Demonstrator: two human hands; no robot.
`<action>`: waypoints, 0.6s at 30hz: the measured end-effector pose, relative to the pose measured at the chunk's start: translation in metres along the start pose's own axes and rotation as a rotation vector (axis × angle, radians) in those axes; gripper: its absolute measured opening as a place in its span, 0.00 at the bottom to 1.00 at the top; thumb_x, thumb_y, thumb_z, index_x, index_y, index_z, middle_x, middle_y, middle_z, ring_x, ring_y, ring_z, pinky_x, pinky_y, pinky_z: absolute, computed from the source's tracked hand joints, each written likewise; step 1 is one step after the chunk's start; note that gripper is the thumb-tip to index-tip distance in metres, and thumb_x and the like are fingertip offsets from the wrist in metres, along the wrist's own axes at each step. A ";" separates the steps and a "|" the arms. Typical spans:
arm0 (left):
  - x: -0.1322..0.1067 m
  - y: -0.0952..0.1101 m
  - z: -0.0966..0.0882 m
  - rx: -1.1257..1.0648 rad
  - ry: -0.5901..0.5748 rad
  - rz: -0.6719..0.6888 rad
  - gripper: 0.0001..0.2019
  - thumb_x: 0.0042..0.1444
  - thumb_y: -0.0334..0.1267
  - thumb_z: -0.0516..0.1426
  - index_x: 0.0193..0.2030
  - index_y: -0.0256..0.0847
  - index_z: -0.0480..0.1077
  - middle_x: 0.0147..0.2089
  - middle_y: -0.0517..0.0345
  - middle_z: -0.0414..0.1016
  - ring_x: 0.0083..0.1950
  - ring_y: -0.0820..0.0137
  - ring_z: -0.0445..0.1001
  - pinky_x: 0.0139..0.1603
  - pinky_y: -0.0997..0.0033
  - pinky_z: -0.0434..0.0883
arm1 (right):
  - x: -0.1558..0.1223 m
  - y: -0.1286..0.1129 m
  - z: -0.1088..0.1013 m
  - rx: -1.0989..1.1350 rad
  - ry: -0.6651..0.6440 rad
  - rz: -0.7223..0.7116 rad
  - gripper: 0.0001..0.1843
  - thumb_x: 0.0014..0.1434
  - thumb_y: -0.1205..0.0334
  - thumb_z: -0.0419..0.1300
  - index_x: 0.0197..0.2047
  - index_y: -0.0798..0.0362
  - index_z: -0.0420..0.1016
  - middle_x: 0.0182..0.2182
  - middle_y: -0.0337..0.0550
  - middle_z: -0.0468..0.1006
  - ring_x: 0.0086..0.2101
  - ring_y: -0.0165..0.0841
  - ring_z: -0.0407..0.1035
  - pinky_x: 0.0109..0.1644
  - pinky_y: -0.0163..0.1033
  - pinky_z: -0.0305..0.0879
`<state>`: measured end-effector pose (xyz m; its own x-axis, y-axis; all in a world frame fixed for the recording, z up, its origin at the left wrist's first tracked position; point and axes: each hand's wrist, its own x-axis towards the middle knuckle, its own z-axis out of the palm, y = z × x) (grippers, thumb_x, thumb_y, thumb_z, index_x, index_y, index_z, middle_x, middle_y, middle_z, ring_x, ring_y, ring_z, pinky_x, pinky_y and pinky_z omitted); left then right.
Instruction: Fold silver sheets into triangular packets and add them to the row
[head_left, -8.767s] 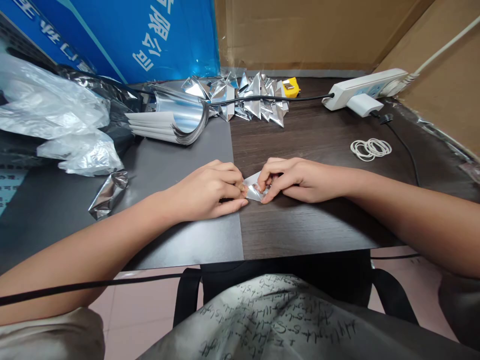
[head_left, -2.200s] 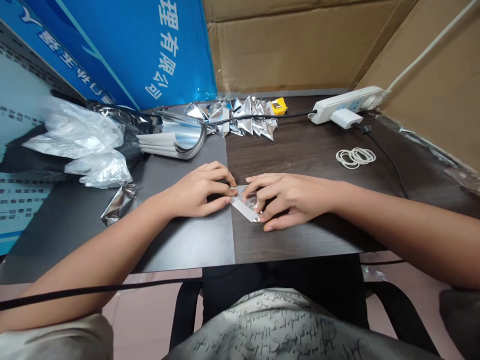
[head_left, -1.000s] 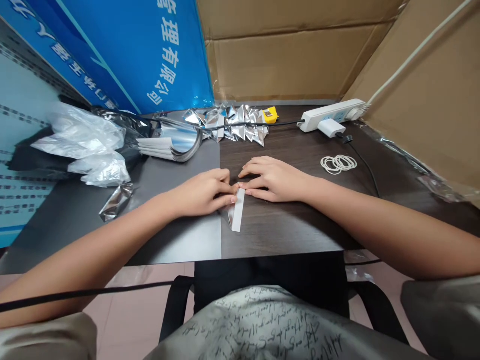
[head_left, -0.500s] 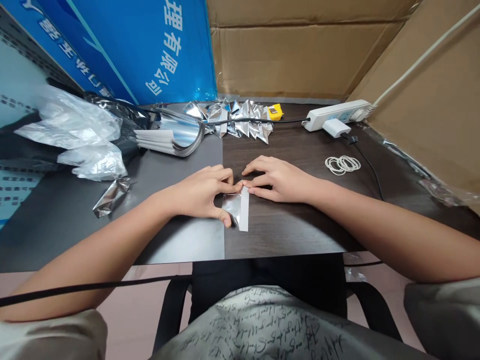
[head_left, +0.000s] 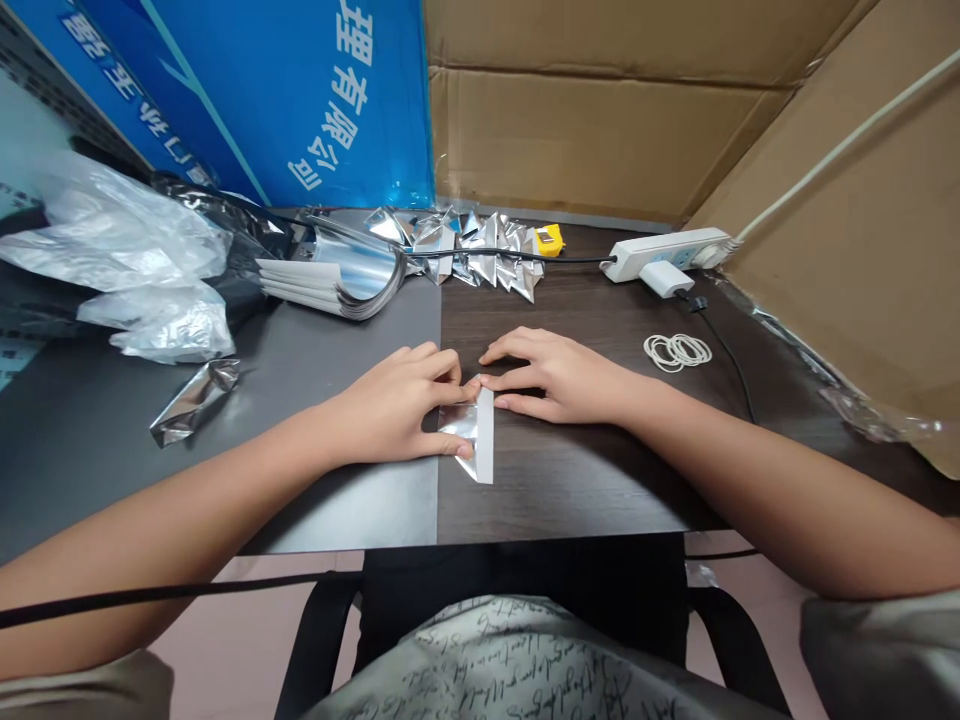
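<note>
Head view | your left hand (head_left: 397, 405) and right hand (head_left: 559, 375) lie flat, fingertips meeting, gripping nothing; both press the foil piece (head_left: 471, 432) onto the table (head_left: 592, 485) | likely best: pin firmly; crease evenly

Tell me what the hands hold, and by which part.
Folded foil piece, pinned flat on the table: left hand on its left edge, right hand at its far end.

Folded sheet (head_left: 475, 432) lies between both hands (head_left: 397, 408), table's (head_left: 600, 480) near edge.
</note>
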<state>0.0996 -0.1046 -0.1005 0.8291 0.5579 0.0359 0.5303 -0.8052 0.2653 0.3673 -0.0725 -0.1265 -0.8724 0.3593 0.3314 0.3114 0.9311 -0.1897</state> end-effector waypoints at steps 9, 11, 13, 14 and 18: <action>0.000 -0.002 0.003 -0.001 0.029 0.000 0.26 0.60 0.63 0.61 0.53 0.44 0.79 0.59 0.50 0.72 0.52 0.59 0.69 0.51 0.60 0.65 | -0.002 0.007 0.003 0.160 0.034 0.037 0.13 0.70 0.57 0.59 0.48 0.49 0.85 0.54 0.48 0.78 0.55 0.38 0.69 0.59 0.49 0.71; 0.000 -0.002 0.003 0.013 0.033 0.000 0.27 0.60 0.63 0.61 0.54 0.44 0.79 0.61 0.49 0.72 0.54 0.58 0.69 0.52 0.59 0.66 | -0.002 0.007 0.004 0.149 0.040 0.026 0.13 0.70 0.57 0.59 0.48 0.49 0.85 0.53 0.47 0.78 0.54 0.38 0.69 0.59 0.49 0.72; -0.001 -0.002 0.004 0.025 0.042 0.003 0.27 0.60 0.63 0.61 0.55 0.44 0.79 0.63 0.48 0.71 0.56 0.57 0.69 0.53 0.59 0.66 | -0.002 0.006 0.003 0.135 0.040 0.023 0.13 0.70 0.58 0.59 0.49 0.49 0.85 0.53 0.48 0.78 0.54 0.37 0.69 0.58 0.48 0.72; -0.001 -0.003 0.004 0.033 0.046 0.007 0.27 0.60 0.63 0.61 0.55 0.45 0.79 0.64 0.48 0.71 0.57 0.56 0.69 0.54 0.59 0.66 | -0.002 0.005 0.003 0.127 0.036 0.025 0.13 0.70 0.58 0.58 0.49 0.49 0.84 0.53 0.48 0.78 0.54 0.37 0.68 0.58 0.48 0.72; -0.001 -0.003 0.005 0.085 0.048 0.031 0.28 0.62 0.63 0.60 0.58 0.44 0.77 0.65 0.48 0.72 0.59 0.56 0.70 0.53 0.60 0.67 | -0.001 0.002 0.001 0.105 0.003 0.034 0.14 0.71 0.58 0.57 0.48 0.49 0.84 0.53 0.48 0.77 0.54 0.38 0.68 0.59 0.49 0.71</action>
<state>0.0978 -0.1042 -0.1059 0.8370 0.5399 0.0894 0.5195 -0.8352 0.1803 0.3683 -0.0711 -0.1277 -0.8607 0.3909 0.3263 0.2995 0.9069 -0.2964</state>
